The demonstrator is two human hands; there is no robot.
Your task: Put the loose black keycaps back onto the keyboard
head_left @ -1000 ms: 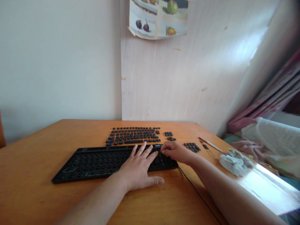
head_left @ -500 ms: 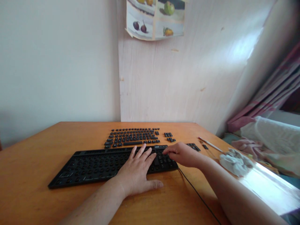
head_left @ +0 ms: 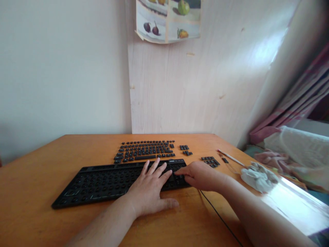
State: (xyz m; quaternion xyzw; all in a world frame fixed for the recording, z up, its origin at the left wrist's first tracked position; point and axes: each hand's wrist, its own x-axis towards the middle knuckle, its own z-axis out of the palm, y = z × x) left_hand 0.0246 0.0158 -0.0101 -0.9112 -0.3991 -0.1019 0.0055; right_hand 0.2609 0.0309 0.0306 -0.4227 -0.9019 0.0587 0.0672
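Note:
A black keyboard (head_left: pixel 108 180) with most of its keycaps off lies slightly askew on the wooden desk. My left hand (head_left: pixel 151 188) rests across its right-middle part, fingers spread, thumb out over the desk in front. Over the number pad at the right end is my right hand (head_left: pixel 200 175). Its index finger is stretched out with the tip touching the pad, thumb apart below it, the other fingers curled and mostly hidden. I see nothing held in it. Loose black keycaps (head_left: pixel 145 150) lie in rows behind the keyboard, laid out like a keyboard.
Smaller keycap groups (head_left: pixel 210 161) lie to the right. Beyond them are a thin brush-like stick (head_left: pixel 231 157), a small dark tool (head_left: pixel 224 160) and a crumpled white cloth (head_left: pixel 259 176). A black cable (head_left: pixel 218 214) runs toward me. A wall stands behind the desk (head_left: pixel 33 178).
My right hand has shifted slightly left and down over the number pad, uncovering more of the keycap group behind it. My left hand stays in place.

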